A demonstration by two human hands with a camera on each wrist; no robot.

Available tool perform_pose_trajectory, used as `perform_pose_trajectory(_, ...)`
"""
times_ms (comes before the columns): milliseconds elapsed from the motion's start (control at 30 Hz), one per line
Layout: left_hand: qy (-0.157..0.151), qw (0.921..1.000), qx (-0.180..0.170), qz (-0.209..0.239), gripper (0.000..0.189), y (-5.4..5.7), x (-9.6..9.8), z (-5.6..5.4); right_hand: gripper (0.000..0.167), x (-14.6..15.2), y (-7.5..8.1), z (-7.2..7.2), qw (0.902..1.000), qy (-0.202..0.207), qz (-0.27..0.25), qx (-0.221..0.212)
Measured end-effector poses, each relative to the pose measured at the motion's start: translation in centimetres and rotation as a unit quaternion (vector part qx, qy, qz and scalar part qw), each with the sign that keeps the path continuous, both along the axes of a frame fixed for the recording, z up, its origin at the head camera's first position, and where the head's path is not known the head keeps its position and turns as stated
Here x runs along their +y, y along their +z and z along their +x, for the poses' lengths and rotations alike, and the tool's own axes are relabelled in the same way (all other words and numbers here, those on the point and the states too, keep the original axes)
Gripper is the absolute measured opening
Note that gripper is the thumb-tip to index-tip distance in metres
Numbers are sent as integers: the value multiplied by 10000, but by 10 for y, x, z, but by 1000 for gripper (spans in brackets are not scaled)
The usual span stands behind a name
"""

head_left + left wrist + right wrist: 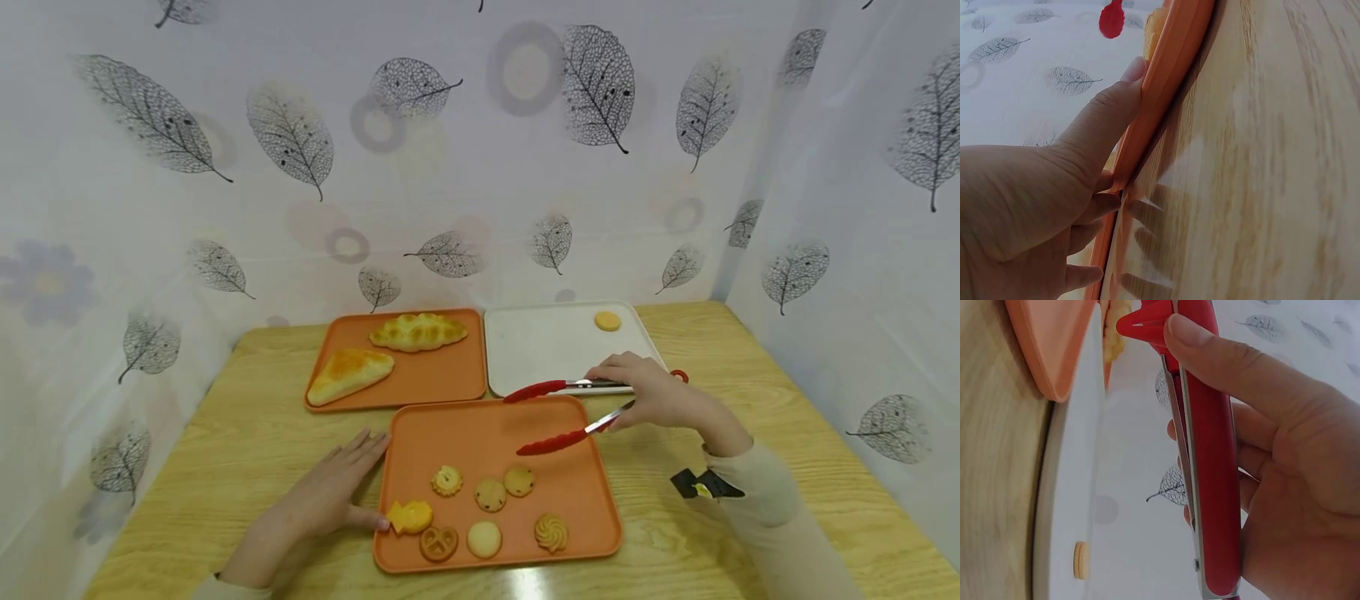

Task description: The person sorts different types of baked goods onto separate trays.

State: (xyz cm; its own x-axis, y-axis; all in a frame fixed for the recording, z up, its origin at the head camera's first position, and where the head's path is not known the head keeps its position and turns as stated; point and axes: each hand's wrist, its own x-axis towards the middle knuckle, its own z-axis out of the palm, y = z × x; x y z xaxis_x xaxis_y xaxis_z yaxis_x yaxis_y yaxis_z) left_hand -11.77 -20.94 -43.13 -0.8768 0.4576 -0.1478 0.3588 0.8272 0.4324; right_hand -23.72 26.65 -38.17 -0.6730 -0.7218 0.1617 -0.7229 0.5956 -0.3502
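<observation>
My right hand (656, 396) grips a pair of red-and-silver tongs (553, 443), whose spread red tips hang over the front orange tray (450, 433). In the right wrist view, the thumb presses along the red tongs handle (1213, 481). On the left, my left hand (322, 492) lies with fingers extended, its thumb touching the tray's rim (1147, 112). Near that thumb are a yellow fish-shaped cookie (410, 517) and a pretzel cookie (438, 544). Also on this tray are a scalloped cookie (447, 481), two speckled cookies (491, 495), a plain round cookie (483, 540) and a swirl cookie (551, 532).
Behind at left, another orange tray (435, 379) bears a braided bread (418, 332) and a triangular pastry (351, 377). Beside it, a white tray (532, 346) carries one round yellow cookie (607, 321). Leaf-patterned curtains (480, 167) enclose the wooden table (247, 400).
</observation>
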Motion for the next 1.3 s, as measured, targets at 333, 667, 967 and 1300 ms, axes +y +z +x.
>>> perform_pose_trajectory(333, 3, 9999, 72, -74, 115, -2, 1, -1, 70, 1, -11, 18, 9967, 412, 360, -606)
perform_pose_trajectory(667, -36, 9999, 89, -61, 115, -1, 1, 0, 68, -3, -15, 23, 9947, 590, 527, -659)
perform_pose_trajectory(967, -40, 9999, 63, -73, 115, -1, 1, 0, 59, -12, -14, 27, 9973, 259, 688, -88)
perform_pose_trajectory(1300, -32, 9999, 76, -85, 115, 1, 2, 0, 57, -9, -11, 27, 9979, 213, 468, 387)
